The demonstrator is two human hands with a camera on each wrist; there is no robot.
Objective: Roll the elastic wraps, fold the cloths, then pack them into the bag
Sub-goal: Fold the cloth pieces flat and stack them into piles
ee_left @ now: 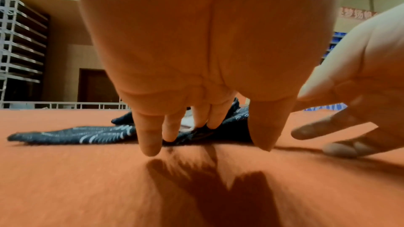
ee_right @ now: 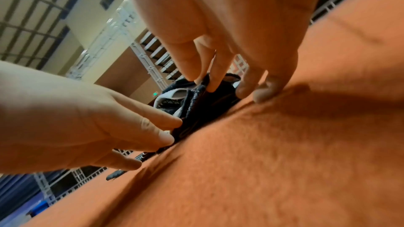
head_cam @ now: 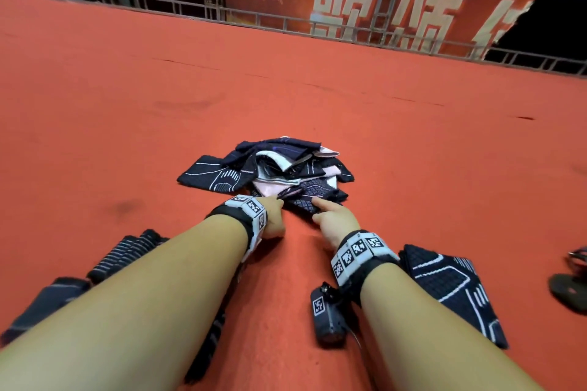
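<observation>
Head view: one folded cloth (head_cam: 451, 289) lies aside, while both hands' grips, left hand (head_cam: 274, 216) and right hand (head_cam: 333, 219), pinch a cloth at the unfolded pile (head_cam: 270, 165); no bag in sight.

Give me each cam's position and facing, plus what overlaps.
Head: worn high, faces forward and down; both forearms, left hand, right hand at the cloth pile on the red carpet.
Left wrist: low above carpet, looks along the left hand's fingers.
Right wrist: tilted, looks along the right hand's fingers.
Shared: pile and both hands in all views.
</observation>
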